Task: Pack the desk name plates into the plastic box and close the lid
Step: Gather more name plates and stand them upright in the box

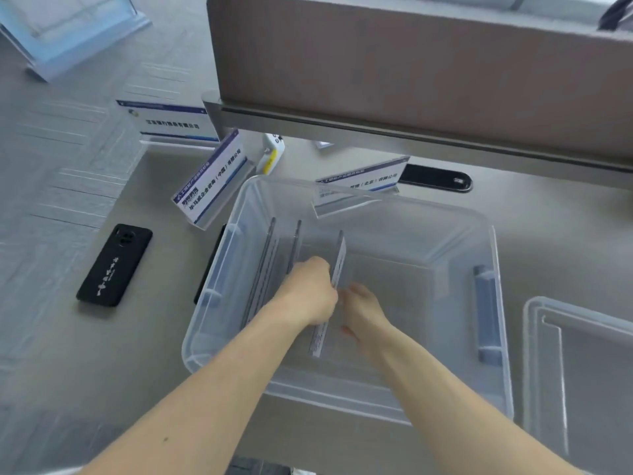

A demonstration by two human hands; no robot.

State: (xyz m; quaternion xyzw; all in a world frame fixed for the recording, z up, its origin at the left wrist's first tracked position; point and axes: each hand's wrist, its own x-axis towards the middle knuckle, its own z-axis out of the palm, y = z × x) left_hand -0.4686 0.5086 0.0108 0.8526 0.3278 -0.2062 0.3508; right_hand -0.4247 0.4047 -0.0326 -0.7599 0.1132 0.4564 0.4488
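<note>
Clear plastic box (493,241), black phone (114,265)

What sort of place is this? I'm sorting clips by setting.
Probably an office or meeting room: company desk name plates stand on a grey table, a padded partition runs along its far side, and a cable port is set into the top.
</note>
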